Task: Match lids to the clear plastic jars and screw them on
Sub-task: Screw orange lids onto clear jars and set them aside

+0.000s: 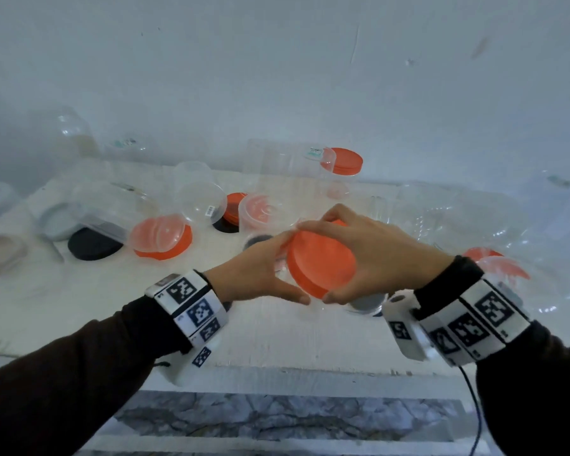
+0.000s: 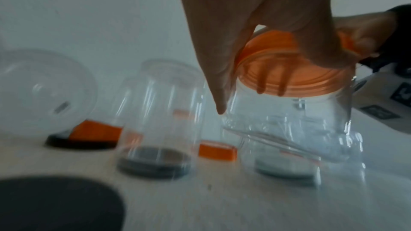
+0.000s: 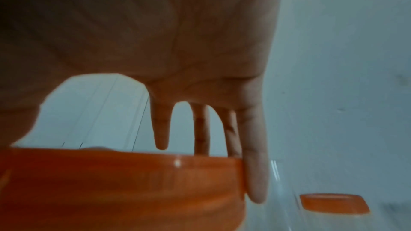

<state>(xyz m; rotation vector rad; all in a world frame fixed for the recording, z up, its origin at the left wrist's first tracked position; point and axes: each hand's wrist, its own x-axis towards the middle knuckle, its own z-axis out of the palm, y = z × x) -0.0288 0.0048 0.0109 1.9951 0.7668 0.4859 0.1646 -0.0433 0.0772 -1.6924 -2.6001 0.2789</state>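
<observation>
the right hand (image 1: 372, 255) has its fingers and thumb curled around the rim of the orange lid (image 1: 321, 263), which sits tilted on the mouth of a clear jar (image 2: 295, 122); the left hand (image 1: 254, 271) grasps the jar just under the lid, thumb in front and fingers behind. the pair is held above the counter (image 1: 277, 337), near the middle of its front edge. the step looks like seating and turning the lid, so it likely pays to level the lid on the neck first, since a slanted start could cross the threads, then twist with the right while the left keeps the jar from spinning; the thin wall probably flexes, so a light squeeze seems wiser. the lid is a flat, wide, matte orange disc with a shallow skirt, and through the jar the threaded rings inside show. the jar is see-through with a ridged shoulder. other jars and orange, black and grey lids lie toward the back edge.
</observation>
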